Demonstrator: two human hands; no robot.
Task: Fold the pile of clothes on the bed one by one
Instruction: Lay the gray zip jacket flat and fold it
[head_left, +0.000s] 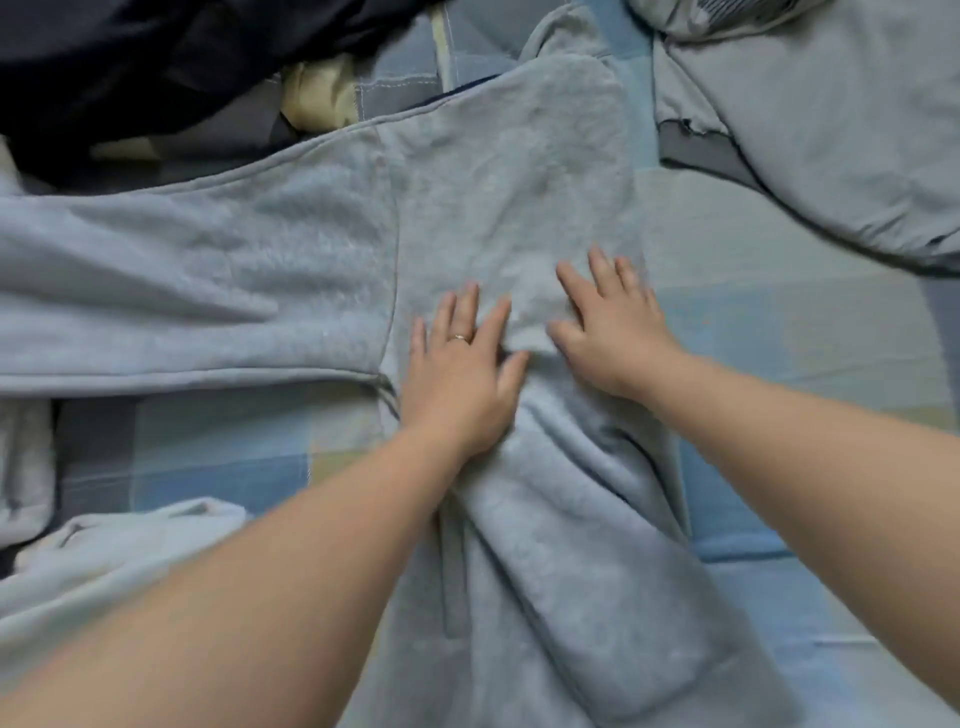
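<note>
A light blue fleecy garment (498, 197) lies spread inside out across the bed, one part running left and one sleeve-like part running down toward me. My left hand (462, 364), wearing a ring, lies flat on its middle with the fingers straight and spread. My right hand (613, 322) presses flat on the same fabric just to the right, fingers spread, a small ridge of cloth bunched between the two hands.
A dark navy garment (156, 67) is heaped at the top left. Another light grey-blue garment (831, 130) lies at the top right. The checked blue bedsheet (810, 332) shows on the right and lower left. More pale fabric (104, 545) sits at the lower left.
</note>
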